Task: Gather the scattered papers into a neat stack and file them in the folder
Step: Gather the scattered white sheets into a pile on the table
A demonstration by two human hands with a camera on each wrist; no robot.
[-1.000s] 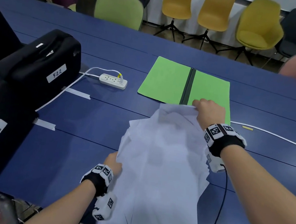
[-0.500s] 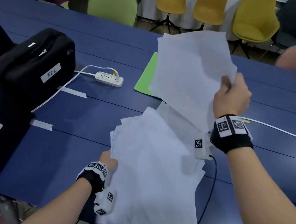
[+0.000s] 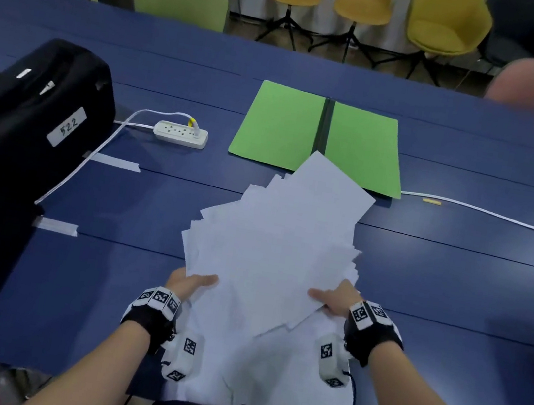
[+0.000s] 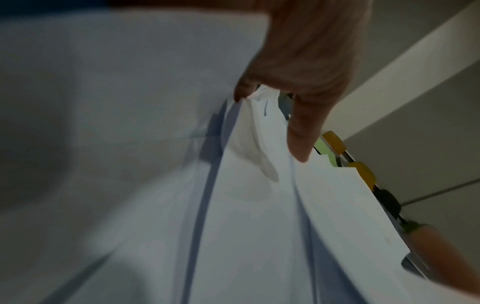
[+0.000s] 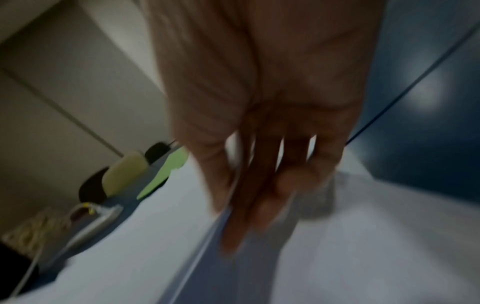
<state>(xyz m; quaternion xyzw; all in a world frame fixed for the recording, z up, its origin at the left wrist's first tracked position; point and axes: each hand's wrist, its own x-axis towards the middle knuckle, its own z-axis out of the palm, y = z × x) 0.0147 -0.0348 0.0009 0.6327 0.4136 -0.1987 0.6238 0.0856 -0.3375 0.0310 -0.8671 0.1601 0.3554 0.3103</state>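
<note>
At the far left of the blue desk point(image 3: 454, 282) stood two black cases point(image 3: 41, 106) with number labels, and beside them a white power strip point(image 3: 180, 134) lay with its cable. The left hand point(image 3: 189, 282) held the left edge of the loose white papers point(image 3: 272, 248); in the left wrist view its thumb lay on top and the fingers point(image 4: 242, 92) were curled under the sheets, so it pinched them. The papers were in an uneven pile in the middle of the desk, fanned out, and the far corner overlapped the near edge of the open green folder point(image 3: 280, 124). The right hand point(image 3: 335, 301) gripped the right edge of the pile, thumb above and fingers point(image 5: 249, 205) below.
</note>
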